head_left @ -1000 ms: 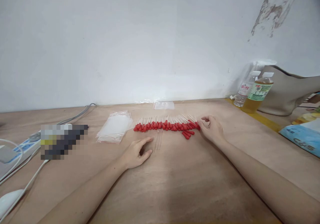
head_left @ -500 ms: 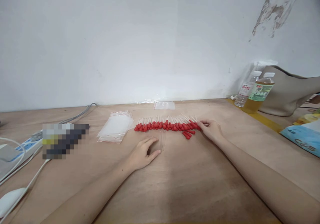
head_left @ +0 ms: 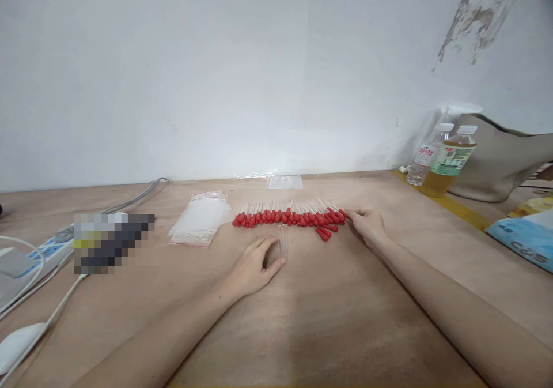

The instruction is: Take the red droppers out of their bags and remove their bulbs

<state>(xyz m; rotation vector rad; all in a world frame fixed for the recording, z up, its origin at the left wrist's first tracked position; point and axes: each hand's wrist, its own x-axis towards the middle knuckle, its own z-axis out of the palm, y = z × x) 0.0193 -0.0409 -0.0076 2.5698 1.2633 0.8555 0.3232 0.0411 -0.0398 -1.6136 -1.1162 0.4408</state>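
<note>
A row of droppers with red rubber bulbs (head_left: 298, 218) lies across the table, their thin pale stems pointing towards the wall. A few loose red bulbs (head_left: 324, 233) rest just in front of the row's right part. Several thin clear glass tubes (head_left: 283, 239) lie before the row's middle. My left hand (head_left: 254, 267) is beside these tubes, fingers and thumb apart, the thumb tip at their near ends. At the row's right end, my right hand (head_left: 367, 226) pinches what looks like a red bulb; its fingertips partly cover it.
A stack of clear zip bags (head_left: 201, 219) lies left of the row, and another bag (head_left: 285, 182) sits by the wall. Left are a power strip (head_left: 41, 255) and cables. Two bottles (head_left: 447, 160), a grey-beige container (head_left: 488, 157) and a blue-white packet (head_left: 522, 244) stand right.
My left hand has shifted slightly right, its thumb now meeting the glass tubes, which have turned a little. My right fingertips have drawn slightly right at the row's end.
</note>
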